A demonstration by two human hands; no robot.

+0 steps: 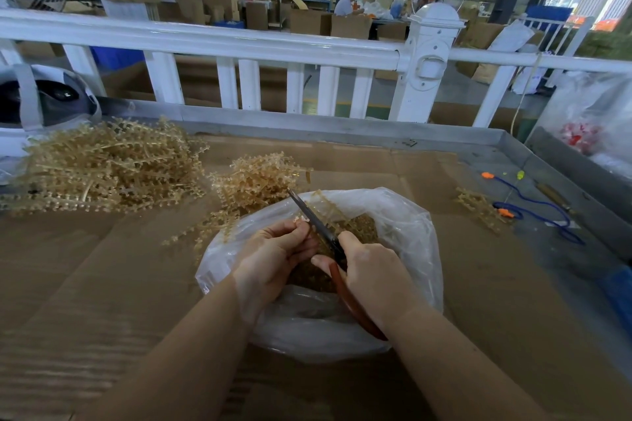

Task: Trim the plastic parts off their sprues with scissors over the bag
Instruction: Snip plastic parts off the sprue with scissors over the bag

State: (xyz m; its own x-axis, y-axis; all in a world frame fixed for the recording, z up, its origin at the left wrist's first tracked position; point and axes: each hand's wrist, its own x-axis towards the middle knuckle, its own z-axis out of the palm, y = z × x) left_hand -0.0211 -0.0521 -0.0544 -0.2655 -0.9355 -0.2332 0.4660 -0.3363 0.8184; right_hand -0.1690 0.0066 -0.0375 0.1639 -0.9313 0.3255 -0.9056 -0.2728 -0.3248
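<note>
Red-handled scissors [328, 243] in the right hand's [372, 270] grip cross the spiky amber sprue [319, 205] the left hand [273, 256] pinches.

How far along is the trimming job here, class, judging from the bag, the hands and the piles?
Done: the bag already holds a heap of tan cut pieces. In hand: the left hand pinches a sprue over the bag while the right hand works the scissors. Left: two piles of sprues wait on the cardboard, so plenty remains.
</note>
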